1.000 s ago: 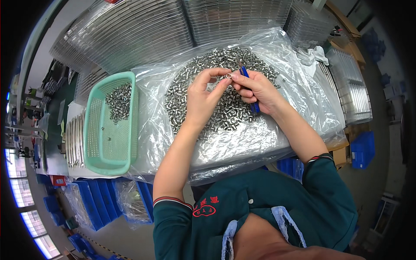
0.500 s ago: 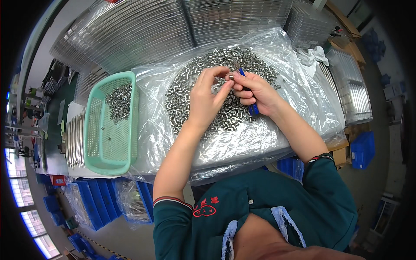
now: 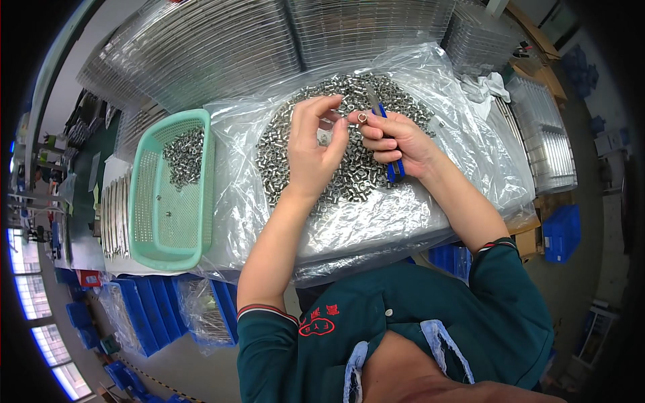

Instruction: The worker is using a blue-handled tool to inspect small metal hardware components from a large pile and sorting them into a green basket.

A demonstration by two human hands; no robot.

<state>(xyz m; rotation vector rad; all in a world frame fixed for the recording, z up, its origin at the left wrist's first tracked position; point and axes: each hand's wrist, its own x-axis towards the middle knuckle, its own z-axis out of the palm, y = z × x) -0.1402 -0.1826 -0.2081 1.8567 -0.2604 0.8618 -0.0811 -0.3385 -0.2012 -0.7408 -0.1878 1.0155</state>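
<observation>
My right hand (image 3: 408,144) is closed around a blue utility knife (image 3: 395,169), its blade pointing away from me. Between that hand's thumb and forefinger sits a small metal ring-shaped part (image 3: 363,117), its round opening turned toward me. Just to the left, my left hand (image 3: 312,151) is open, with thumb and curved fingers apart. Shiny metal shows in the gap between them; I cannot tell whether it lies in the palm or behind. Both hands are above a wide pile of short metal tube-like pieces (image 3: 279,158) on clear plastic sheeting (image 3: 235,201).
A green perforated basket (image 3: 138,235) stands left of the pile, with similar metal pieces heaped at its far end. Stacked clear plastic trays (image 3: 201,57) line the back. More trays (image 3: 547,134) and a white cloth (image 3: 485,87) are at right. Blue bins (image 3: 151,316) stand below the table.
My left hand has drawn back to the left, its fingers leaving the metal part. The part is now in my right fingertips, and the knife has shifted slightly.
</observation>
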